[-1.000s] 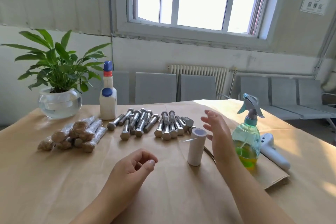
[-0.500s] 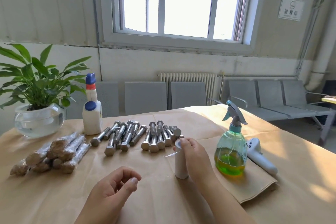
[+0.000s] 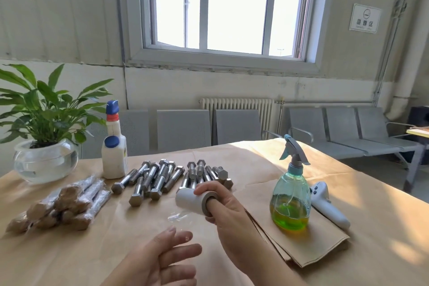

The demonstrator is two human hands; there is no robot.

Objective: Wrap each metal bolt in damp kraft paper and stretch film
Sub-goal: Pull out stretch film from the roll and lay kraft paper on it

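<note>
Film roll lifted off the surface in my right grip.

My right hand (image 3: 226, 206) clasps the stretch film roll (image 3: 191, 201) sideways (a finger inside its core), just before the bare bolts (image 3: 162, 177); my left hand (image 3: 162, 262) hovers released, wrapped bolts (image 3: 67, 204) far left.

Setting: plain waiting room or works office. Evidence: row of grey metal bench seats (image 3: 362, 132), white radiator (image 3: 236, 114) under large window (image 3: 222, 7), wall sign (image 3: 365, 18). Kraft-covered table (image 3: 383, 216) with potted plant (image 3: 46, 127).
</note>
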